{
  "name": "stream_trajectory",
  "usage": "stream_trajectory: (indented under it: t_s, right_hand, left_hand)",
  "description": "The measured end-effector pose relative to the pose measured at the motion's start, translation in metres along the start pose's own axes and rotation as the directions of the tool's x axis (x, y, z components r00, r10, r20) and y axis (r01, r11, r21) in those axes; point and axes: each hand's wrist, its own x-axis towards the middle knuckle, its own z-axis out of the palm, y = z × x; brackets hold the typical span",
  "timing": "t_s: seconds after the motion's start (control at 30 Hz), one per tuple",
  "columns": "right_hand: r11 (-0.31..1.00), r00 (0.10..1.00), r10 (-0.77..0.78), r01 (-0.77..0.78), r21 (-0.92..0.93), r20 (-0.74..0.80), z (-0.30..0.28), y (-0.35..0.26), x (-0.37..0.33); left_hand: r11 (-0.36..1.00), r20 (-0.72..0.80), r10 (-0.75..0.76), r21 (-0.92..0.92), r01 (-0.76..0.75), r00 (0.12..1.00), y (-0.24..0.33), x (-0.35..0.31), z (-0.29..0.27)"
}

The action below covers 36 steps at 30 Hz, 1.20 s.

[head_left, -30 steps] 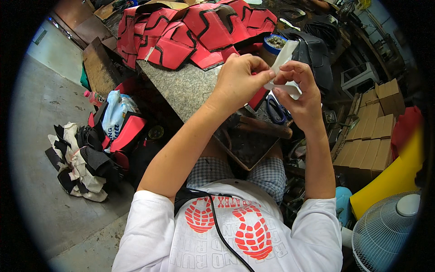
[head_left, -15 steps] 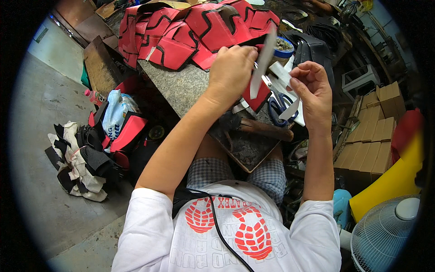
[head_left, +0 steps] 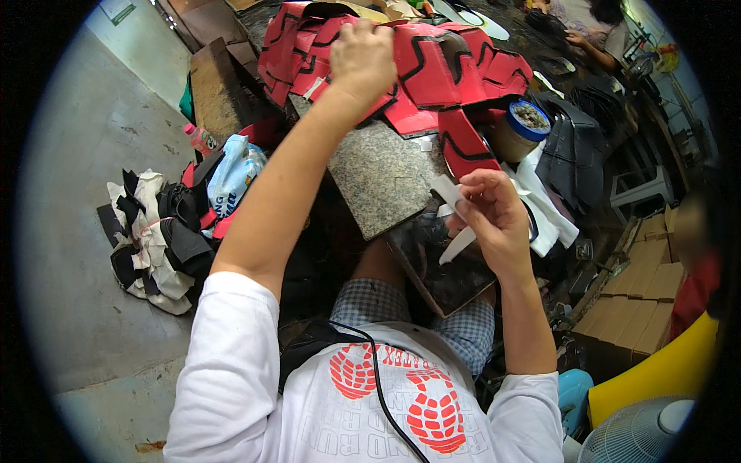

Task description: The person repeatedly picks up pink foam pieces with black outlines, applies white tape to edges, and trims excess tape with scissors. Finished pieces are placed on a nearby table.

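My left hand [head_left: 363, 60] reaches over the heap of red, black-edged cut pieces [head_left: 424, 65] at the far side, its back towards me; the fingertips are too hidden to tell their grip. Lower and to the right, my right hand [head_left: 494, 220] pinches a white strip [head_left: 448, 190] between thumb and fingers. A pale pointed strip end [head_left: 458, 245] shows below that hand. One red piece [head_left: 463, 144] lies nearer than the heap, beyond my right hand. Under the heap's near edge is a speckled stone slab [head_left: 386, 174].
A blue-rimmed container [head_left: 529, 121] stands right of the heap, beside black pieces [head_left: 575, 150] and white sheets [head_left: 552, 220]. Scraps [head_left: 150, 239] and a light blue bag [head_left: 231, 177] lie at left. Cartons [head_left: 637, 285] and a fan [head_left: 644, 432] are at right. Another person's arm [head_left: 590, 46] shows at the far right.
My left hand has moved away from my right hand and the strips, up and left onto the red heap. My right hand has come lower and nearer, still holding white strip. The view has shifted.
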Motion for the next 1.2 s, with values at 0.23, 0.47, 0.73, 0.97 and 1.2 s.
stream_trajectory:
  t_s: [0.23, 0.47, 0.73, 0.97, 1.2]
  right_hand:
    - [0.931, 0.952, -0.173, 0.074, -0.357, -0.254, -0.039, 0.031, 0.043]
    - [0.96, 0.953, -0.204, 0.151, -0.235, -0.222, -0.026, 0.027, 0.031]
    - [0.976, 0.967, -0.159, 0.124, -0.178, -0.201, -0.015, 0.016, 0.026]
    - [0.979, 0.97, -0.093, 0.047, -0.2, -0.225, -0.013, 0.018, 0.025]
    - [0.992, 0.92, -0.011, 0.058, 0.108, -0.392, -0.035, 0.012, 0.013]
  left_hand:
    - [0.963, 0.538, 0.259, -0.081, -0.256, 0.802, -0.073, -0.021, 0.0]
    - [0.959, 0.447, 0.275, -0.189, -0.211, 0.851, -0.074, -0.052, 0.003]
    - [0.82, 0.252, 0.427, -0.513, -0.254, 0.868, -0.062, -0.052, -0.031]
    - [0.715, 0.233, 0.509, -0.65, -0.257, 0.828, 0.005, -0.101, -0.068]
    - [0.729, 0.07, 0.312, -0.657, -0.191, 0.948, 0.002, -0.091, -0.062]
